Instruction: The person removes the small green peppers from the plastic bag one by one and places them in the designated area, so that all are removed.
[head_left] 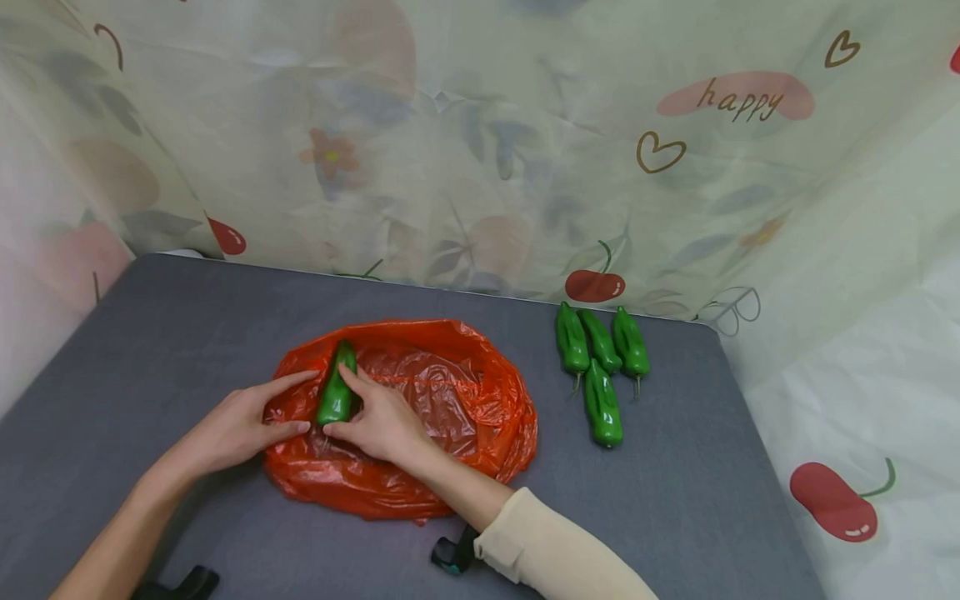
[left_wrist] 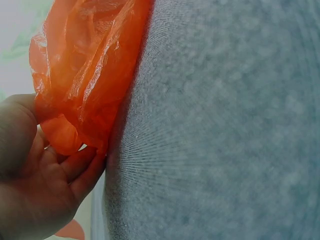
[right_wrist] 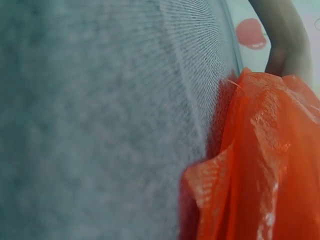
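A red plastic bag [head_left: 480, 400] lies spread with its mouth facing up on the grey table. My right hand [head_left: 386, 421] reaches into its left part and holds a green pepper [head_left: 335, 396] between thumb and fingers. At the bag's left rim, my left hand [head_left: 240, 421] pinches the plastic. In the left wrist view, the thumb of the left hand [left_wrist: 45, 185] is on one side of the red plastic [left_wrist: 95, 75] and fingers are on the other. The right wrist view shows the bag's side [right_wrist: 270, 160], but my right hand is hidden there.
Several green peppers [head_left: 602, 404] lie grouped on the right of the grey table [head_left: 660, 500]. A patterned curtain [head_left: 450, 167] hangs behind the table's back edge. Near the front, a black strap piece [head_left: 452, 554] is at the right wrist.
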